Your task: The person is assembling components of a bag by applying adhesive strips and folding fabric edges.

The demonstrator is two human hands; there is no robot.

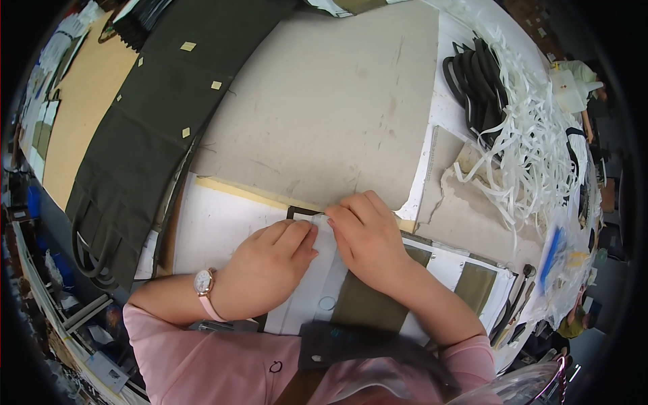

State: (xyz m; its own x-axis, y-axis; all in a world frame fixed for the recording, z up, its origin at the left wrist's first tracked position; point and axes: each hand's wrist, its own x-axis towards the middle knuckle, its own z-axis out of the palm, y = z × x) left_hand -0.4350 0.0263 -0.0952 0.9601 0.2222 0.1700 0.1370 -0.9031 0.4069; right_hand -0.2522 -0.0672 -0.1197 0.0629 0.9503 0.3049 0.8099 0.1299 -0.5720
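Observation:
My left hand is closed, its fingers curled together at the left side of a pale, slightly see-through strip. On the other side, my right hand pinches at the strip's far end, thumb and fingertips pressed together. The two hands are nearly touching there. A small black-edged corner shows just beyond the left fingers. Under the strip and my right forearm lie olive fabric and white layers. What exactly lies between the left fingertips is hidden.
A grey-beige board covers the table ahead. Dark fabric with straps and small yellow stickers stretches along the left. At right are a bundle of black straps, tangled white strips and a clear plastic bag.

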